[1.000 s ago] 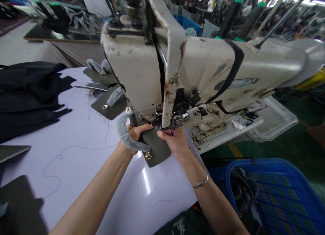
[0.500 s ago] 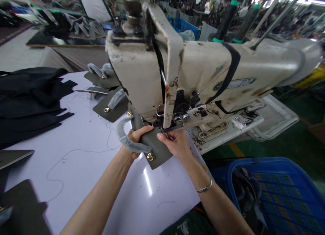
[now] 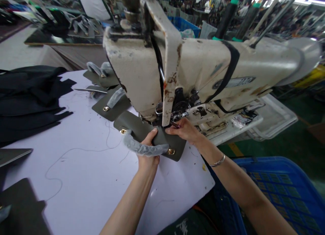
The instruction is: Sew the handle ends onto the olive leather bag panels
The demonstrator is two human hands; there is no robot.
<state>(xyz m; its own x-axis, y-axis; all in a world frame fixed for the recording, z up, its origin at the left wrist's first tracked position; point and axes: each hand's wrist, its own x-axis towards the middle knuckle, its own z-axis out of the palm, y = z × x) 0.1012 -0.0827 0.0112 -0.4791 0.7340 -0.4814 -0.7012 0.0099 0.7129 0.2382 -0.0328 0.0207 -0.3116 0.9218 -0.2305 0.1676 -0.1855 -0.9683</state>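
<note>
Right at the sewing machine (image 3: 203, 64), we're holding the olive leather flap (image 3: 138, 126) nice and flat, left grip (image 3: 147, 160) clamped around it and the wrapped handle (image 3: 144, 148), right grip (image 3: 184, 130) pinching its edge.

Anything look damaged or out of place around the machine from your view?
Yes, the cream sewing machine head looks worn: rust streaks run down its upright arm, just above the olive leather flap. A loose dark thread also trails across the white table.
</note>
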